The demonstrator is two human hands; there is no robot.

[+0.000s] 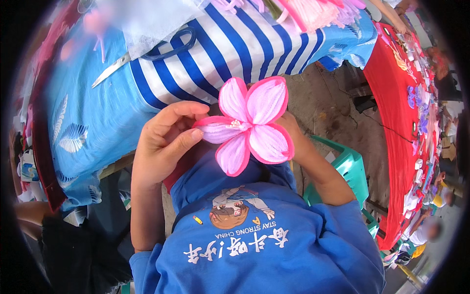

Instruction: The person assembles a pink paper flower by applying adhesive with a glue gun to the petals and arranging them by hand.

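A five-petalled chenille-stem flower (267, 143), pale pink with a bright pink rim on each petal, is held up before my chest. Small pale stamens stand at its centre. My left hand (165, 139) has the tip of the left petal between its thumb and fingers, with the index finger raised a little above it. Behind the right-hand petals is my right hand (289, 126), whose fingers are mostly hidden by the flower; it appears to support the flower from the back.
On the blue patterned tablecloth (99, 121) lie scissors (114, 70) with dark blue handles, partly under a translucent sheet (154, 22). Bundles of pink chenille stems (312, 14) lie at the back. A green plastic chair (347, 165) stands right, near a red-covered table (385, 128). People are nearby.
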